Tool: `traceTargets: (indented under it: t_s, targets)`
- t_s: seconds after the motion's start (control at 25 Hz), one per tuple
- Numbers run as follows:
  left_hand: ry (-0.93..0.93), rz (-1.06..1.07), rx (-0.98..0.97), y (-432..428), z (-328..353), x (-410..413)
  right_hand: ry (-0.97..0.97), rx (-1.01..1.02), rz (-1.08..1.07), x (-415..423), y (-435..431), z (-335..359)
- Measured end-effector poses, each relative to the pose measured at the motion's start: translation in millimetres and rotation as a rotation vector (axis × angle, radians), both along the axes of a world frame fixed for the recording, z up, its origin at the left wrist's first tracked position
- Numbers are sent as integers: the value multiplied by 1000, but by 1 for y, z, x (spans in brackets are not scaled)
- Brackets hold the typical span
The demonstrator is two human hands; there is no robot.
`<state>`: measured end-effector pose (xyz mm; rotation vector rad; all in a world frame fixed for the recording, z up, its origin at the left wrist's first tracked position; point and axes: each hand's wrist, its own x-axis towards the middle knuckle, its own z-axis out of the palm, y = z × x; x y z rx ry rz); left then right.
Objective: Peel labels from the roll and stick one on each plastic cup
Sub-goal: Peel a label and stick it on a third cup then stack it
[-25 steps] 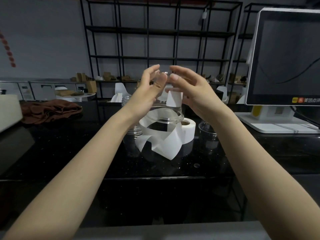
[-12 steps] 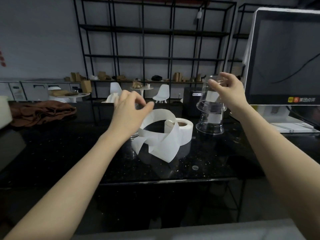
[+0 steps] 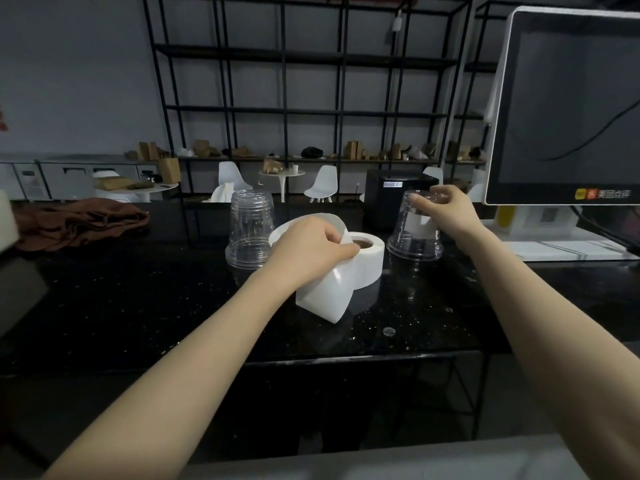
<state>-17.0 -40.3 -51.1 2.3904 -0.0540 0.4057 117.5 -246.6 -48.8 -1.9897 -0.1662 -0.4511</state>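
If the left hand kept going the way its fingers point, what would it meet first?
The left hand points rightward, fingers pinching the loose label strip. Straight on, it would likely meet the label roll right beside it, though depth is hard to judge.

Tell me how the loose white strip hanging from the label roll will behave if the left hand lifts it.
The loose strip is probably floppy: it already loops and folds over itself. It looks thin and light, so the left hand should lift it easily. Still joined to the label roll, it may drag or tip that roll, which stands on its flat end.
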Motion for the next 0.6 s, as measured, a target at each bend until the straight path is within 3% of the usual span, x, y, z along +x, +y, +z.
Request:
traceTargets:
  t_s: [0.16,0.32,0.6]
  targets:
    - [21,-54,-62,7,3,0,28,-96,-13,-7,0,1]
    - [13,-134,-223,13,5,-5,-233,-292,-124,-26,14,10]
    - [-38,-181,-282,13,-2,-12,-326,-214,92,-89,60,15]
